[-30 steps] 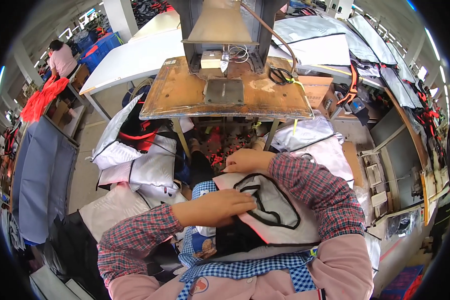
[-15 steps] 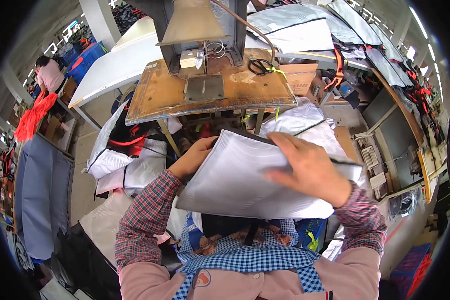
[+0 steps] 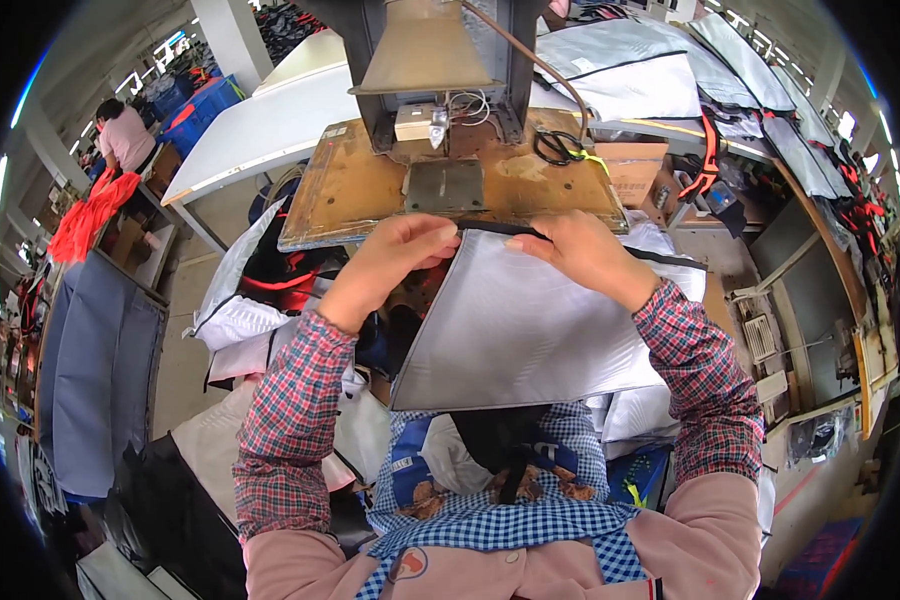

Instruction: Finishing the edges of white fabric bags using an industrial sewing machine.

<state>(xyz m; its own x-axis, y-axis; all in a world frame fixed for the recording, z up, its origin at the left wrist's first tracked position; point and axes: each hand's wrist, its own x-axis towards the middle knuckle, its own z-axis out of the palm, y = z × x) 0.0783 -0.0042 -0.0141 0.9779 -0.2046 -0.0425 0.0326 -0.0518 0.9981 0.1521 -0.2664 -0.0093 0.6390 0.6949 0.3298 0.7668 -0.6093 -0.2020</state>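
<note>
A silver-grey fabric panel (image 3: 515,330) with a black bound edge (image 3: 530,232) along its top hangs spread in front of the person, its upper edge lifted to the front lip of the worn wooden tabletop (image 3: 350,195) and its lower part falling over the lap. The left hand (image 3: 400,255) grips the panel's top left corner, fingers (image 3: 432,238) curled shut over the black edge. The right hand (image 3: 582,252) pinches the same edge a little further right, thumb and fingers closed on the binding; just how much of the cloth is caught between them is hard to tell from this angle. Both forearms wear red plaid sleeves (image 3: 290,420), and a blue checked apron (image 3: 500,500) covers the lap beneath the panel.

Just beyond the hands, a dark metal plate (image 3: 447,186) is set into the tabletop, and above it stands the sewing machine head (image 3: 430,60) with a small white part and loose wires at its base. A pair of black-handled scissors (image 3: 558,148) lies on the tabletop to the right of the plate. More silver panels (image 3: 630,80) are piled behind the machine. To the left, below the tabletop, lie heaps of white and red-trimmed cloth (image 3: 235,310), and a grey sheet (image 3: 100,370) is draped further left. Far off at upper left another person in a pink top (image 3: 125,135) sits beside bright red fabric (image 3: 85,215).
</note>
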